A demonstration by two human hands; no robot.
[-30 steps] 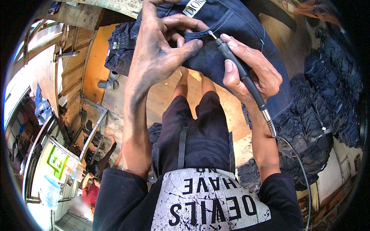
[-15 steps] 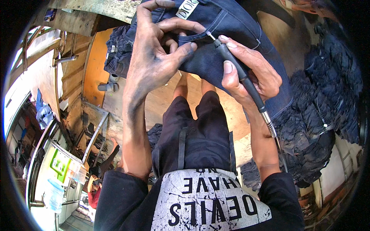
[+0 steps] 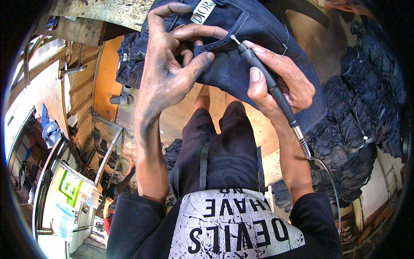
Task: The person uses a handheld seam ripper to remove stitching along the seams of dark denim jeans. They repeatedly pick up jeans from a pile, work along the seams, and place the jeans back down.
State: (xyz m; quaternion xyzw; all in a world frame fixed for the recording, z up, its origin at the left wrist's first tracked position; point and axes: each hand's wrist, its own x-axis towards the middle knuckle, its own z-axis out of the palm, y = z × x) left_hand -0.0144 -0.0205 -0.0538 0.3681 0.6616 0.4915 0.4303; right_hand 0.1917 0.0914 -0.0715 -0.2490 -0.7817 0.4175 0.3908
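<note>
While left hand point(image 3: 166, 77) pinches dark blue jeans point(image 3: 241, 47), right hand point(image 3: 276, 82) grips black rotary tool point(image 3: 267, 80), tip on seam.

A black long-sleeved top with a cracked grey printed panel is worn, above black shorts point(image 3: 224, 146); dark smudges are seen on the left hand point(image 3: 168, 73).
</note>
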